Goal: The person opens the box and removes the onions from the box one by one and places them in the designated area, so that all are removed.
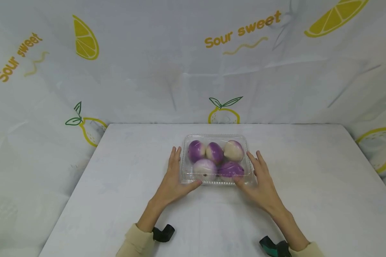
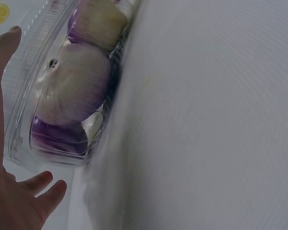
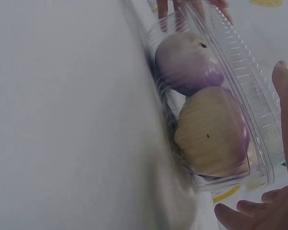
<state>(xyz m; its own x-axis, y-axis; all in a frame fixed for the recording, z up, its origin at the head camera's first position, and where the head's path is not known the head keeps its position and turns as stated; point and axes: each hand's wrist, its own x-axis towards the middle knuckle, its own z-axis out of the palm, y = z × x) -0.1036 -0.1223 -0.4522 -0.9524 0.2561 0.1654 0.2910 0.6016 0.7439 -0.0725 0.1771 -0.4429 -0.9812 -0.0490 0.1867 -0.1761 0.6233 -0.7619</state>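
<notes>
A clear plastic clamshell box with a ribbed lid lies on the white table, closed over several purple-and-white turnips. My left hand is spread along the box's left side, its thumb by the front edge. On the opposite side my right hand mirrors it, its thumb overlapping the front right of the box in the head view. Fingers of both hands are extended rather than curled round the plastic. Seen from the left wrist, the box has a gap between it and the nearest fingertips.
White cloth with lemon prints and yellow lettering hangs behind and beside the table. Dark wrist-worn devices sit at the left sleeve and the right sleeve, low over the table's near part.
</notes>
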